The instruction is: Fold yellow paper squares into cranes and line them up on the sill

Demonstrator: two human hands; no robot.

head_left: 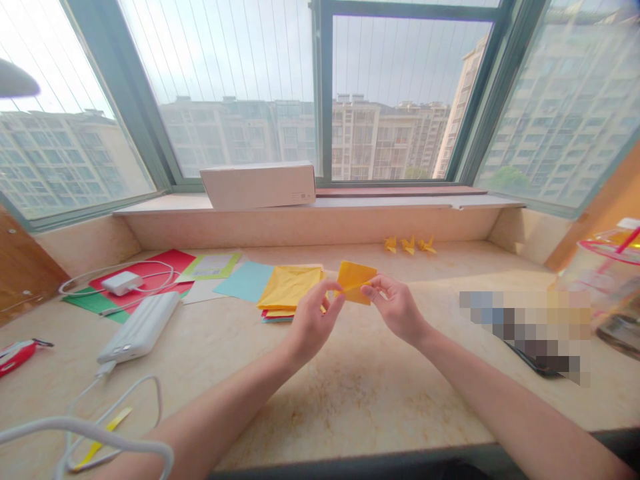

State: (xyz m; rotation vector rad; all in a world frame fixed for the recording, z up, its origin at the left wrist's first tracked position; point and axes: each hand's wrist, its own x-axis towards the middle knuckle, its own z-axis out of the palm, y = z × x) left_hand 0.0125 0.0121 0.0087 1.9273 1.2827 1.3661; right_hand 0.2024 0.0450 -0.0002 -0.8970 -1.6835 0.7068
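Observation:
Between my two hands a small square of yellow origami paper [356, 275] is held up above the counter. A crease or fold line seems to run across it. My left hand [316, 312] pinches its left edge, and my right hand [397, 303] grips the right edge between thumb and fingers. Just behind my left hand lies a stack of yellow paper [287, 287], with red and blue sheets showing underneath. Farther back, by the wall, stand several small folded yellow paper cranes [408, 245].
Coloured sheets [245, 280], a white charger [121, 283] and a white power bank [140, 327] with cables lie left. A red-handled tool [19, 357] is at the far left. A white box [257, 185] rests on the sill. A pitcher [613, 280] and a partly pixelated dark object [537, 363] are right.

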